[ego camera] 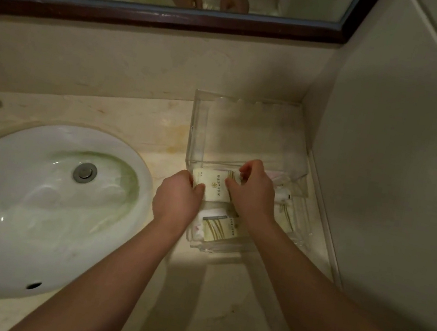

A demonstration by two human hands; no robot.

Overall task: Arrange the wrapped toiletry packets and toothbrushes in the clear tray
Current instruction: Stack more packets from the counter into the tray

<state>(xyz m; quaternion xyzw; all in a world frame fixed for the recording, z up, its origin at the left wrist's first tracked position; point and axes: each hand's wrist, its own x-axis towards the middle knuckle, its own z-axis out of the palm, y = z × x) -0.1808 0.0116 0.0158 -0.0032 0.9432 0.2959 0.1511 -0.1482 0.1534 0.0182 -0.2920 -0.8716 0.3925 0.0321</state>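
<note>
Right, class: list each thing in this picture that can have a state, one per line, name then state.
clear tray: on the counter, lid raised, partly filled
cream packet: gripped at both ends, above the tray
left hand: closed on the packet's left end
right hand: closed on the packet's right end
striped packet: lying flat in the tray
sink: empty, stopper down

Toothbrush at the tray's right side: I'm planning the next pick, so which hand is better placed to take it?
Probably the right hand: it sits beside the toothbrush in the clear tray, while the left hand pinches the cream packet at its far left edge.
</note>
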